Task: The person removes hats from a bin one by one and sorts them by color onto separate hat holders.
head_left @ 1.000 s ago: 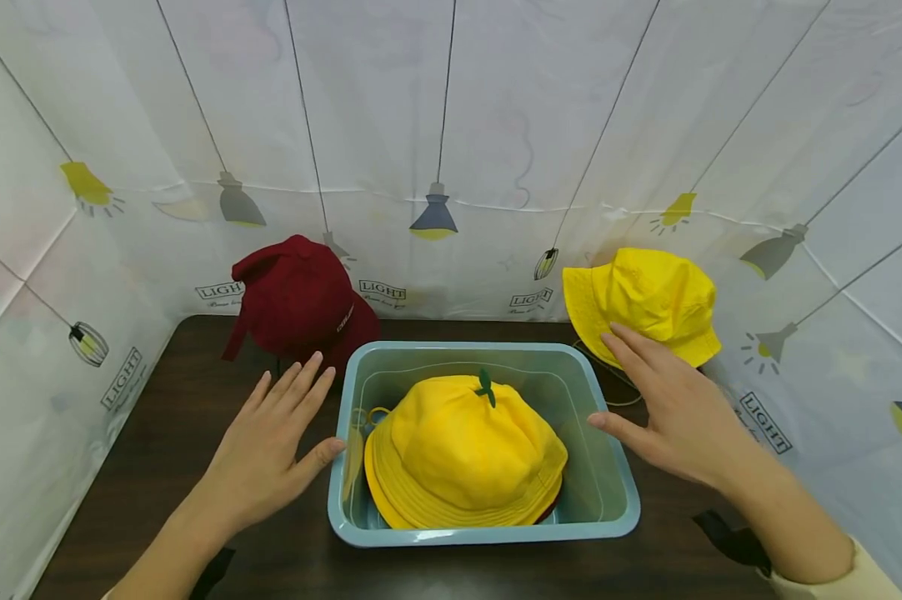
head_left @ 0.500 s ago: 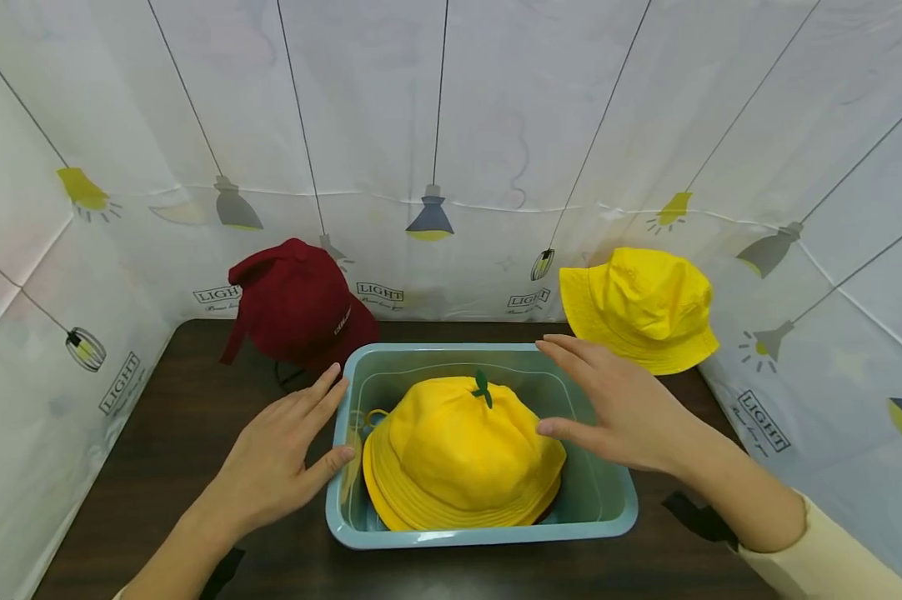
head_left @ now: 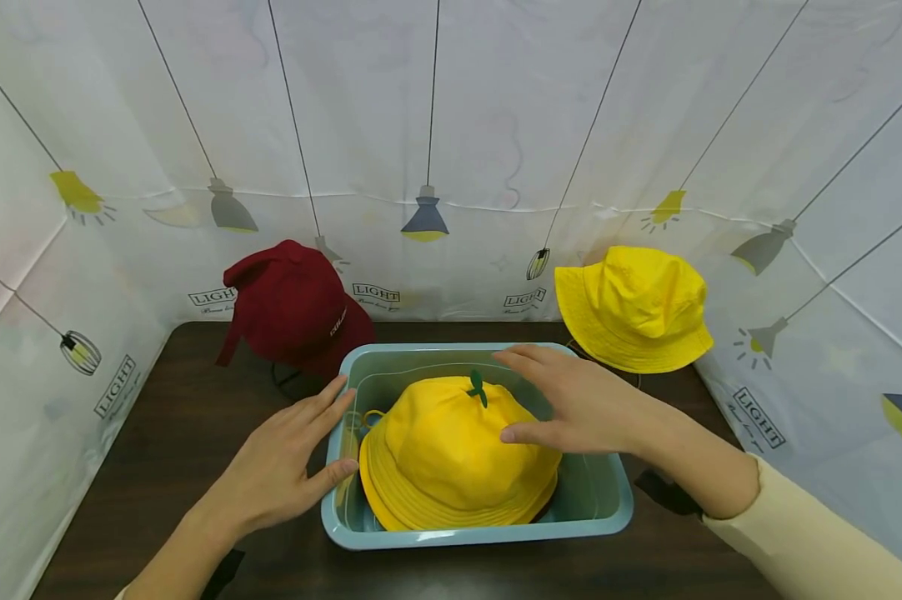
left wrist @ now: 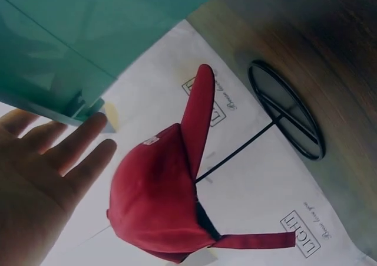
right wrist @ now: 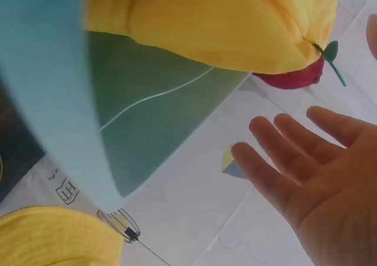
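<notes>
A yellow bucket hat with a green sprout on top [head_left: 443,458] lies in a light blue plastic bin [head_left: 473,537]; a dark red sliver shows under its brim. My right hand [head_left: 571,408], fingers extended, hovers over the hat's right side and holds nothing. At the bin's left rim is my left hand [head_left: 282,467], its fingers spread and nearly straight; whether it touches the rim I cannot tell. Behind it, a dark red baseball cap [left wrist: 159,195] sits on a black wire stand [left wrist: 285,109]. Another yellow bucket hat [head_left: 638,312] stands at the back right.
The dark brown table [head_left: 158,467] runs up to a white backdrop cloth [head_left: 481,125] printed with hanging lamps, at the back and both sides. The red cap and the second yellow hat stand close to that cloth, behind the bin.
My right hand has moved left, from beside the back-right yellow hat to above the hat in the bin. The left hand has shifted slightly right, closer to the rim.
</notes>
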Demonstrator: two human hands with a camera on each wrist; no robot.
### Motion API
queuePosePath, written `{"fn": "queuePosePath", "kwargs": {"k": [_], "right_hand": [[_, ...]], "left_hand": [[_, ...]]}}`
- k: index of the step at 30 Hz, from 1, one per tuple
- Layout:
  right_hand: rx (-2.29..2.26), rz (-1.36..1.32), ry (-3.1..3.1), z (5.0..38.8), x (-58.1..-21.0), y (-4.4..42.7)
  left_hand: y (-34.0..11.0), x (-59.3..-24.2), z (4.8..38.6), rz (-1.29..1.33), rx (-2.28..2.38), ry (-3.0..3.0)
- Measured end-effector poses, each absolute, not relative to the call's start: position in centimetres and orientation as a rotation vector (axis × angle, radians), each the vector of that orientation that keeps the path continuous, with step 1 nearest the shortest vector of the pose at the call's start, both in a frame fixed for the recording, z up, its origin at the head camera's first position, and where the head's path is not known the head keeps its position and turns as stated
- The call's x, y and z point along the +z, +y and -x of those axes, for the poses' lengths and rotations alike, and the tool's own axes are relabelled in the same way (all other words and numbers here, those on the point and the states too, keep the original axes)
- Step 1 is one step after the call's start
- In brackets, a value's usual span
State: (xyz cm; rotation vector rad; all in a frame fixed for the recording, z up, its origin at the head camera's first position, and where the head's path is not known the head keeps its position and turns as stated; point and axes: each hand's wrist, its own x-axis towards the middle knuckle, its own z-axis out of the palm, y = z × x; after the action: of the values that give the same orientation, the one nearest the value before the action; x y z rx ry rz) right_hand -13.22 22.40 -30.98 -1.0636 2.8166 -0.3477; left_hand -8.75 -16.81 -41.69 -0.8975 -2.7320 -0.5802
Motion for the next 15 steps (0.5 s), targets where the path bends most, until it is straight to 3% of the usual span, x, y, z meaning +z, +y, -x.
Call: {"fn": "queuePosePath", "kwargs": {"k": [15], "right_hand": [[-0.459,1.127,2.667,15.3,-30.9,19.7]], "left_hand": [[-16.6,-41.8,8.9,0.876,-0.641,-2.807]]}}
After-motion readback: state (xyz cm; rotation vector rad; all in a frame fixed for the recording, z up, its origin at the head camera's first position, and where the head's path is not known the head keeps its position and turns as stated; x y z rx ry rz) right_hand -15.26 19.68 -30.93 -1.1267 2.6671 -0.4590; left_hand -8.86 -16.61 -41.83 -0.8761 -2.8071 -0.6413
